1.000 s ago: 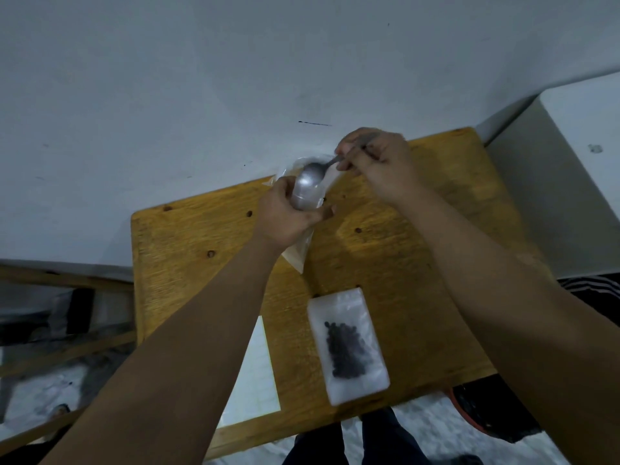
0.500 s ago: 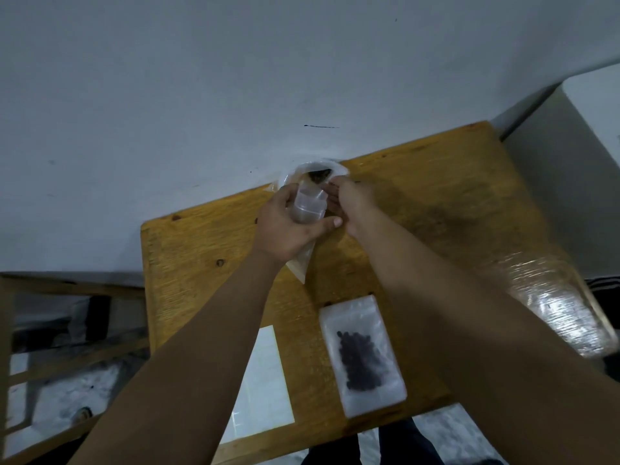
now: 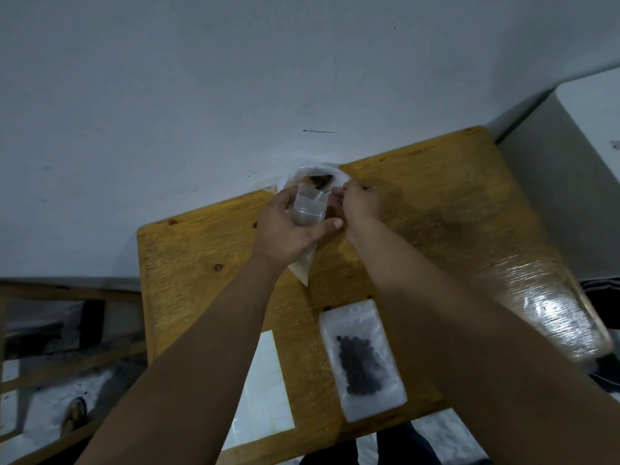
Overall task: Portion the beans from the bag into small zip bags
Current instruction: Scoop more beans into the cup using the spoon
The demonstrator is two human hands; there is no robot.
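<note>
One filled zip bag [image 3: 362, 360] lies near the table's [image 3: 201, 263] front edge. The left hand [image 3: 288, 229] grips a second zip bag [image 3: 308, 213], seemingly empty, just beside the bean bag [image 3: 318, 177], which sits at the table's wall edge. The right hand [image 3: 359, 203] pinches what seems to be a spoon [image 3: 370, 187] there. Filling is barely begun, I reckon. Bare wood lies open to the right.

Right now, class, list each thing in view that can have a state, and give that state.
Small zip bag: mouth open, gripped by left hand.
Bean bag: open.
Filled zip bag: lying flat, beans inside.
Right hand: fingers curled at bean bag's mouth.
</note>
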